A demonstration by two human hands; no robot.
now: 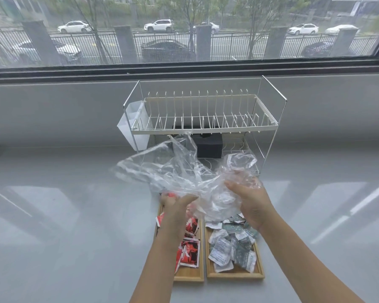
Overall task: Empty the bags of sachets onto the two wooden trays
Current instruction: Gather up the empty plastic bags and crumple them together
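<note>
Two wooden trays lie side by side on the grey counter in front of me. The left tray [189, 276] holds red sachets [189, 251]; the right tray [235, 275] holds grey-green and white sachets [230, 248]. Above the trays' far ends I hold crumpled clear plastic bags [175, 171], which look empty. My left hand [177, 206] grips the plastic from below at the left. At the right, my right hand [248, 197] clutches a bunched part of it. My left forearm hides part of the left tray.
A white wire dish rack [202, 119] stands just beyond the trays against the window ledge, with a white cutlery holder [132, 123] on its left side and a black box [209, 147] beneath its shelf. The glossy grey counter [74, 215] spreads to both sides.
</note>
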